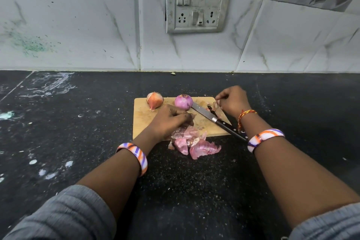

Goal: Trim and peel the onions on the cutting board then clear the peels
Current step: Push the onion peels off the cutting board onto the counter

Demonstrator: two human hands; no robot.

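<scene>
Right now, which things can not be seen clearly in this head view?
- Left hand: its fingertips curl under, hidden by its back; grip on pink onion peels unclear.
- Black-handled knife: blade tip hidden behind the peeled purple onion.
- Right hand: pinched scrap too small.

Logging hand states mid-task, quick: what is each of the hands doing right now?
Left hand: fingers curled on the onion peels at the cutting board's near edge.
Right hand: pinching a small peel scrap.

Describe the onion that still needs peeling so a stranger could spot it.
Find the wooden cutting board on the black counter. At its far left corner lies the unpeeled onion, dry orange-brown skin, unlike the shiny purple peeled onion beside it.
</scene>
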